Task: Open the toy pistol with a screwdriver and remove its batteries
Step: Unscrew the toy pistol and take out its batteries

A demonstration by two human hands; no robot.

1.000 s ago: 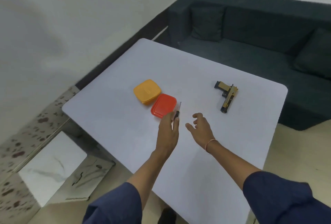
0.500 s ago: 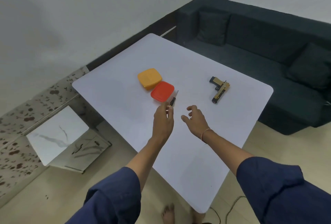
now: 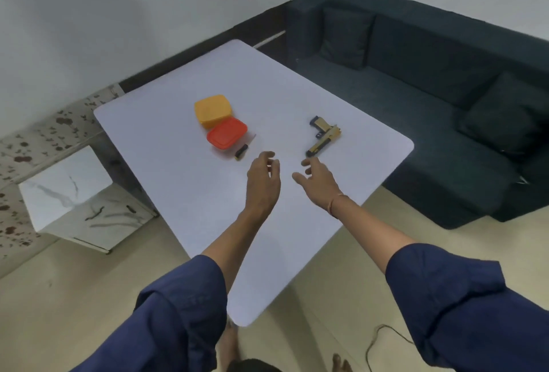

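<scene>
Head camera looks down on a white table (image 3: 193, 193) with 2 bare hands held over its middle. The left hand (image 3: 263, 181) hovers with its fingers loosely curled and holds nothing. The right hand (image 3: 319, 184) hovers beside it with relaxed, slightly spread fingers and is also empty. The toy pistol (image 3: 323, 135), gold with black parts, lies flat on the table to the far right of the hands, one end just beyond the right hand's fingertips; whether they touch it cannot be told. The screwdriver (image 3: 241, 152), with a black handle, lies on the table just left of and beyond the left hand, apart from it. Next to the screwdriver on its far side are 2 lidded containers, a red container (image 3: 227, 132) and, touching it farther left, an orange container (image 3: 212, 110). A dark sofa (image 3: 416, 74) stands beyond the table on the right.
</scene>
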